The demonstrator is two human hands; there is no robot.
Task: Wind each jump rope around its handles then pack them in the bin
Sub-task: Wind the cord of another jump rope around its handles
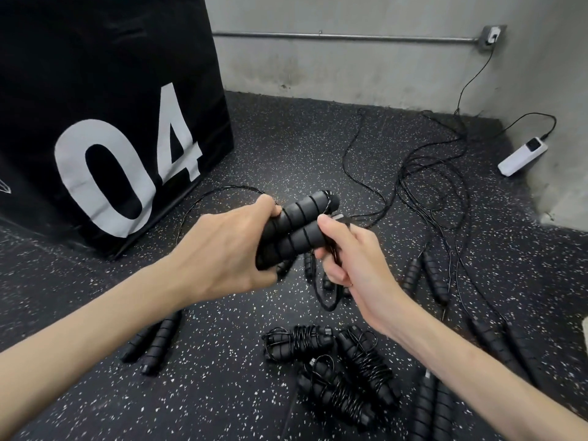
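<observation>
Bare floor (222, 393) between forearms, wound ropes (334, 370) ahead-right, loose cords (423, 173) beyond, black box (105, 122) blocking left

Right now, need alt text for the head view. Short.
Two bare hands hold a pair of black jump-rope handles side by side above a speckled floor: the left hand grips them and the right hand pinches the cord at their end. Three wound ropes and loose ropes lie below, beside a black box marked 04.

Speckled floor (254, 148) carries wound jump ropes (334, 370) and loose cords (413, 160).
</observation>
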